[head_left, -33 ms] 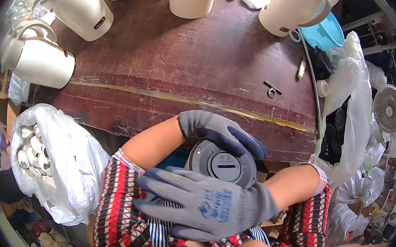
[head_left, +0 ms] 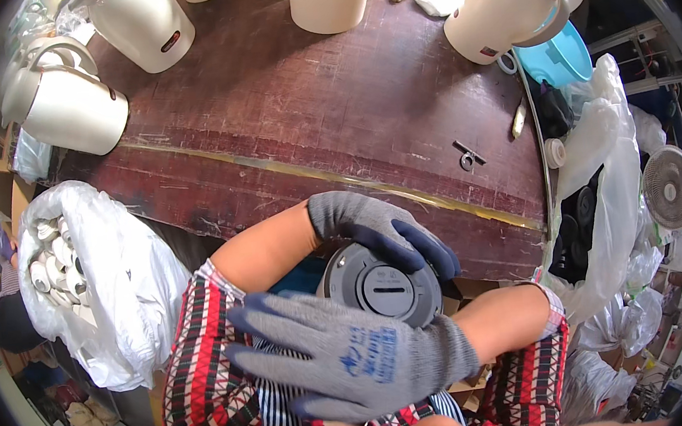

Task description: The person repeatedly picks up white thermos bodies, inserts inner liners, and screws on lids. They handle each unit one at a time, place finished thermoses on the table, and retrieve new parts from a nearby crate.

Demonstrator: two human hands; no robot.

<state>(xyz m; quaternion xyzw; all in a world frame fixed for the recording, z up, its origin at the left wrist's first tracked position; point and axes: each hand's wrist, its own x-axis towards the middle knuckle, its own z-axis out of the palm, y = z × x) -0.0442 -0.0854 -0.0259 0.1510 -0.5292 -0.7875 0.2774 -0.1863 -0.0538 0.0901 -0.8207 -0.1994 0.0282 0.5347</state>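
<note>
Gripping round grey plastic lid w/ centre slot: L hand fingers curled over rim, R hand fingers spread flat.

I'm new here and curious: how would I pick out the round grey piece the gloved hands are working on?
Start at the dark red-brown worktable, then come down past its near edge. Between the left hand and right hand sits a round grey lid, the only disc with a slot at its centre.

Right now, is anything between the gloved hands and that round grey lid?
Nothing visible. The left hand already rests on the round grey lid from above, fingers curled over its far edge, and the right hand lies against its near side. Both gloves touch it directly.
</note>
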